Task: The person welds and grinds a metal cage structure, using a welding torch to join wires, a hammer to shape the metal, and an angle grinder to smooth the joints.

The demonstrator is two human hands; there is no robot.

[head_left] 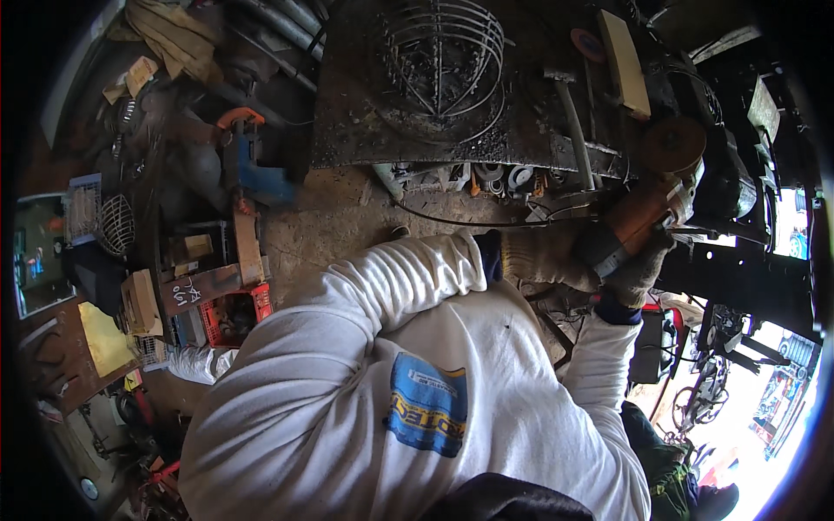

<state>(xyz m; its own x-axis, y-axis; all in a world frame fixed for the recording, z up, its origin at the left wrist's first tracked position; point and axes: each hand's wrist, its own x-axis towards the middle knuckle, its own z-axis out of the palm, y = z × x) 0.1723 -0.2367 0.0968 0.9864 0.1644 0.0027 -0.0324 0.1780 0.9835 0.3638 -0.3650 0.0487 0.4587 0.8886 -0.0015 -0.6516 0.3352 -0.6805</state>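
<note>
Both my hands wear work gloves and hold an angle grinder (632,219) to the right of my body. My left hand (547,258) reaches across and closes on the grinder's body from the left; its fingertips are partly hidden. Beside it, my right hand (638,271) wraps round the tool near its rear. The grinder's round brown disc (674,146) points away from me, over the right end of the dark metal workbench (347,122). A hammer (572,130) lies on the bench left of the disc, near a wooden block (624,65).
A wire cage of curved bars (439,61) sits on the bench amid dark grit. A cable (460,222) hangs below the bench edge. To the left stand a blue clamp-like tool (261,174) and a red crate (261,304). Dark metal framework (738,286) stands close on the right.
</note>
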